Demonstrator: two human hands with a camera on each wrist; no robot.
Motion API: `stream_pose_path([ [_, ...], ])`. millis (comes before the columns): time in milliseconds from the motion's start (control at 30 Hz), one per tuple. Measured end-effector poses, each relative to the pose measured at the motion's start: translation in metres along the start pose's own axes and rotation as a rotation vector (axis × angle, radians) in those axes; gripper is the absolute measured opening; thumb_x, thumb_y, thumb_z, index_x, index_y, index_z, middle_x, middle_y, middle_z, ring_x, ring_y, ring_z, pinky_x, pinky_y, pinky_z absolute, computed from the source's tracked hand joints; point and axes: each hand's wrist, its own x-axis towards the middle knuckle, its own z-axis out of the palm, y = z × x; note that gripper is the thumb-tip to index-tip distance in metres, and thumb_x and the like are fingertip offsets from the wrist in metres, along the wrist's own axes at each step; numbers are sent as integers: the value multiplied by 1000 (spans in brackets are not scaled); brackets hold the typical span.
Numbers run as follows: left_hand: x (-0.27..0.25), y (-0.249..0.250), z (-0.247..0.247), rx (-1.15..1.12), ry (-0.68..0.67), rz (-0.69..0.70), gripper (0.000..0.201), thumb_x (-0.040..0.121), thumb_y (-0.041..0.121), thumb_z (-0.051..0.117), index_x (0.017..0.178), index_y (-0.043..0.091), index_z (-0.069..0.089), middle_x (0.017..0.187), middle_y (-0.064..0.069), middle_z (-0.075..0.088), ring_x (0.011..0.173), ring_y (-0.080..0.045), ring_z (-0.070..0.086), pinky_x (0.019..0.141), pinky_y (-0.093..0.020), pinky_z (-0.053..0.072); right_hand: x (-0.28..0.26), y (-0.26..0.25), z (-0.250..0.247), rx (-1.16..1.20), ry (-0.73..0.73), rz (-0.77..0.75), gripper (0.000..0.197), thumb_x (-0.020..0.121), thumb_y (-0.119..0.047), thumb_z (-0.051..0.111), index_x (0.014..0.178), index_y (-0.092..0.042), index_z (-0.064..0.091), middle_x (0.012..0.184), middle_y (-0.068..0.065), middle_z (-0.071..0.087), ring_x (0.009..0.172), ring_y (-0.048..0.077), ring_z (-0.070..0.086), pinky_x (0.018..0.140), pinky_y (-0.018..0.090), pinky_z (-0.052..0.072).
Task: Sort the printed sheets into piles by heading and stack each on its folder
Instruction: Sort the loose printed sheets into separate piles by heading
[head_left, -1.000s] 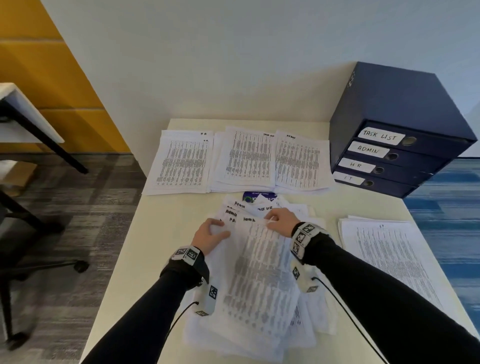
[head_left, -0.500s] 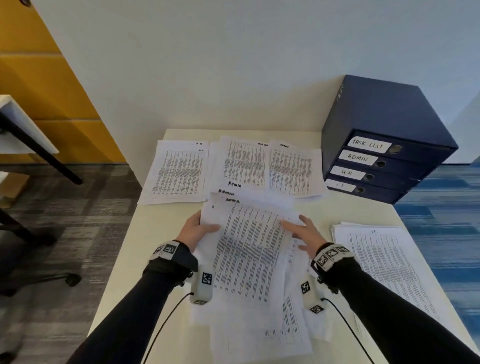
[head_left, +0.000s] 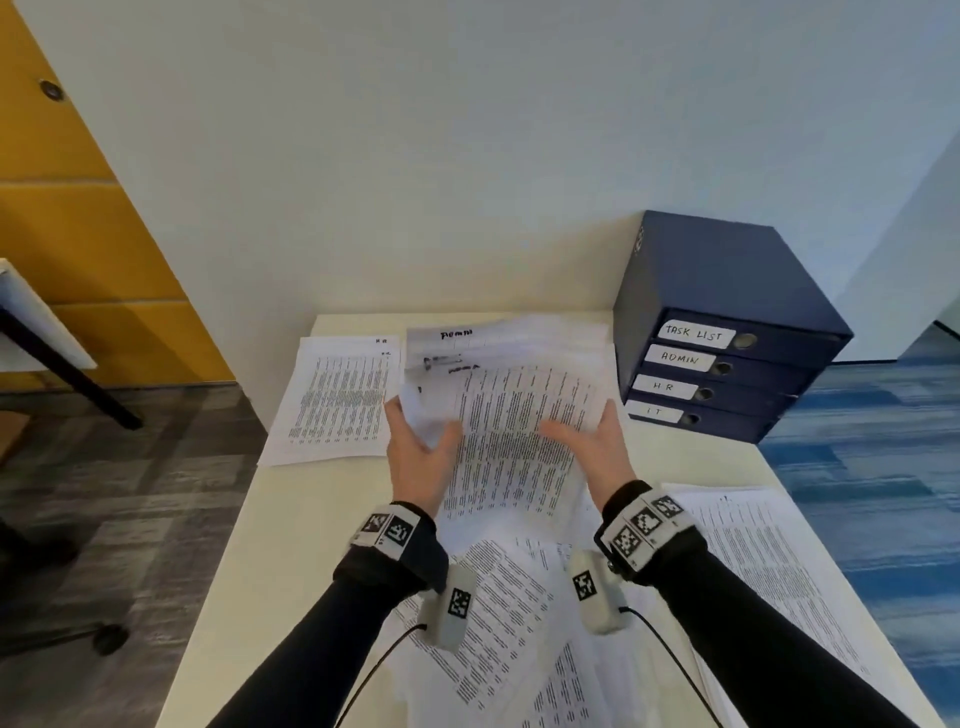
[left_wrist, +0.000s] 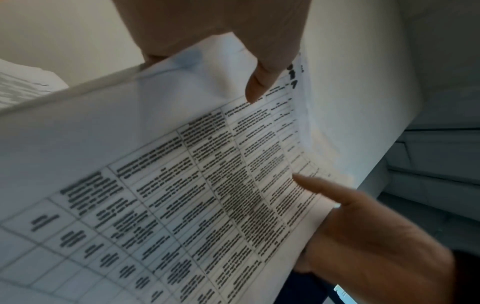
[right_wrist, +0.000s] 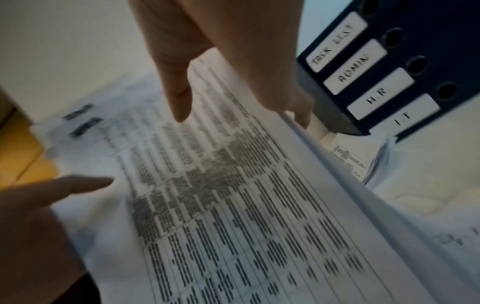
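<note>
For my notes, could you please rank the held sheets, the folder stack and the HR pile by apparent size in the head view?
1. Folder stack
2. Held sheets, raised nearer the camera, so unsure
3. HR pile, partly hidden

You face a plain white wall (head_left: 467, 156) with a yellow panel (head_left: 67, 234) at its left. The cream table (head_left: 249, 545) stands against the white wall. To your left the floor (head_left: 130, 519) is grey wood-look, with a black-legged desk (head_left: 47, 332) on it. To your right lies a blue striped carpet (head_left: 883, 493).
</note>
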Motion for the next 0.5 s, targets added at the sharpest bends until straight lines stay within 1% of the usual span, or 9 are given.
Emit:
stream_pose_path([
  [100, 1, -17, -2, 6, -4, -17, 51, 84, 7, 64, 120, 28, 35, 100, -2, 59, 86, -25, 63, 71, -39, 54, -4, -2, 6, -56, 122, -138, 72, 78, -14, 73, 136, -21, 31, 143, 0, 34, 133, 17, 32, 112, 39, 30],
  [167, 2, -24, -2, 7, -1, -25, 45, 86, 5, 61, 118, 25, 37, 99, -4, 61, 79, -17, 63, 66, -32, 57, -5, -5, 6, -145, 174, -279, 66, 87, -2, 60, 141, -21, 27, 140, -1, 34, 126, 12, 36, 109, 34, 35],
  [233, -3, -23, -1, 36, -3, -6, 40, 91, 5, 57, 122, 21, 37, 95, 11, 57, 80, -4, 58, 64, -15, 49, -7, -5, 9, -284, 198, -408, 68, 91, 2, 50, 147, -22, 20, 137, 0, 31, 113, 6, 40, 100, 15, 39],
  [267, -6, -20, 0, 50, -7, 11, 39, 92, 6, 55, 123, 22, 37, 95, 16, 53, 82, -2, 56, 69, -15, 45, -8, -4, 11, -363, 181, -449, 70, 92, 2, 47, 149, -25, 16, 132, 1, 30, 102, 7, 45, 90, 7, 40],
  [300, -8, -18, 1, 59, -20, 18, 41, 93, 7, 54, 128, 20, 37, 98, 17, 49, 83, -2, 52, 75, -16, 42, -8, -1, 10, -434, 148, -475, 70, 94, 1, 45, 149, -29, 14, 127, 1, 30, 88, 12, 49, 79, 6, 43],
  [367, -8, -15, 3, 52, -48, 11, 49, 95, 7, 51, 140, 7, 32, 107, 14, 40, 95, -2, 41, 77, -6, 35, -8, -1, 10, -539, 114, -517, 65, 96, -1, 40, 147, -35, 17, 120, 2, 34, 73, 22, 52, 67, 18, 50],
  [433, -5, -10, 5, 26, -49, 18, 51, 96, 6, 51, 142, 0, 30, 105, 19, 43, 101, -5, 40, 74, 2, 36, -8, -8, 10, -528, 125, -550, 58, 96, 0, 36, 145, -31, 27, 116, 5, 39, 79, 23, 53, 73, 30, 51],
  [467, -1, -8, 5, 18, -37, 22, 51, 95, 7, 52, 142, 3, 31, 110, 18, 49, 104, -6, 47, 82, -1, 39, -7, -12, 11, -494, 147, -562, 56, 96, 0, 37, 144, -27, 28, 117, 5, 40, 87, 21, 51, 80, 32, 50],
  [500, 3, -8, 4, 17, -25, 29, 50, 94, 7, 53, 140, 8, 34, 116, 13, 53, 105, -5, 53, 89, -11, 43, -5, -16, 10, -445, 178, -572, 56, 95, -1, 42, 145, -23, 27, 120, 4, 40, 98, 16, 48, 89, 28, 46],
])
